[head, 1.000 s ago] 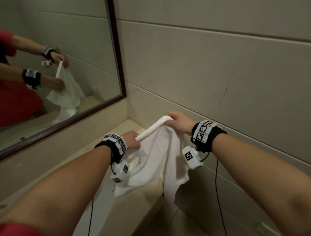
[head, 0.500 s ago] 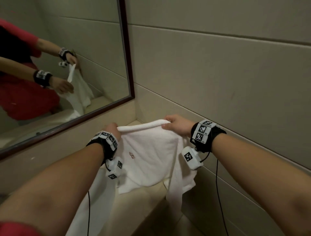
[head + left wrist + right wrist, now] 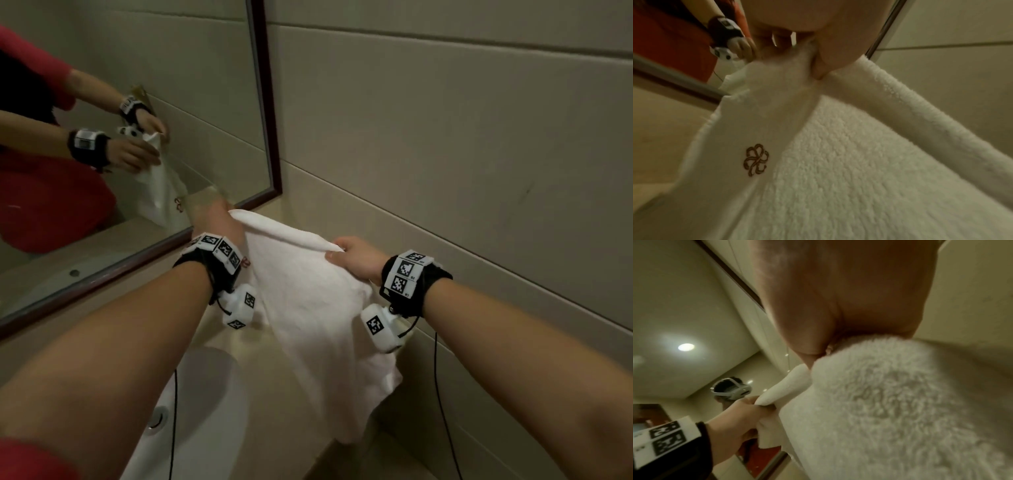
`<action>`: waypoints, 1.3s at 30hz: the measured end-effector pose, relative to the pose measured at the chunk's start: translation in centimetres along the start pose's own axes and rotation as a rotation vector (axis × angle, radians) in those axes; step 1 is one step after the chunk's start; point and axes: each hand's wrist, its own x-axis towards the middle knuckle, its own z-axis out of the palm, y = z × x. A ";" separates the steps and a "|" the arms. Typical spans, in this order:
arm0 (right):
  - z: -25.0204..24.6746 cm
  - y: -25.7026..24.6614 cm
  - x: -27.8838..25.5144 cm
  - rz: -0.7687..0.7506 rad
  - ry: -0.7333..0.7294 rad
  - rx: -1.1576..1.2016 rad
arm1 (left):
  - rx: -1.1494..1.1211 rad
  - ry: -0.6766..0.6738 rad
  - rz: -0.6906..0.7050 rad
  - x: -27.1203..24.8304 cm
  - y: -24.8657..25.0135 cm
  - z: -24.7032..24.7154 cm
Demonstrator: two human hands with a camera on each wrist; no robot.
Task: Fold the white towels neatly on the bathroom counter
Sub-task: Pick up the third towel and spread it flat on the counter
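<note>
Between the two hands, above the counter (image 3: 219, 346), hangs one white towel (image 3: 308, 308). Fingers of the left hand (image 3: 219, 222) are hidden behind the wrist in the head view; the left wrist view shows the thumb pressed into a bunched corner, and the right wrist view shows those fingers (image 3: 748, 404) curled round the rolled hem. The right hand (image 3: 356, 258) pinches the opposite corner, thumb on the near face and fingers folded behind the cloth; its fingertips are mostly covered by pile in the right wrist view.

The cloth is thick terry with a looped, nubbly surface and a smoother flat band along one end, carrying a small brown embroidered knot emblem (image 3: 755, 160). The held top edge is rolled into a soft tube.

That edge, the towel's visible long axis, runs from the mirror (image 3: 137, 120) corner at far left down towards the right hand near the tiled wall (image 3: 445, 137). The body drapes downward, its lower end hanging past the counter's front edge. How far the towel's underside touches the counter cannot be told.

A white basin (image 3: 205, 411) is cut off by the left forearm. Both wrists wear black bands with printed marker squares.
</note>
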 end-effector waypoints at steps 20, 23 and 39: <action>4.3 14.3 5.9 0.538 0.063 -0.219 | 0.236 -0.663 -0.066 -1.5 -10.9 18.0; 4.5 14.5 7.0 0.549 0.019 -0.234 | 0.270 -0.692 -0.118 -1.8 -13.0 18.2; 8.8 15.3 18.5 0.167 -0.612 -0.681 | 0.190 -0.541 -0.548 -4.1 -12.8 18.3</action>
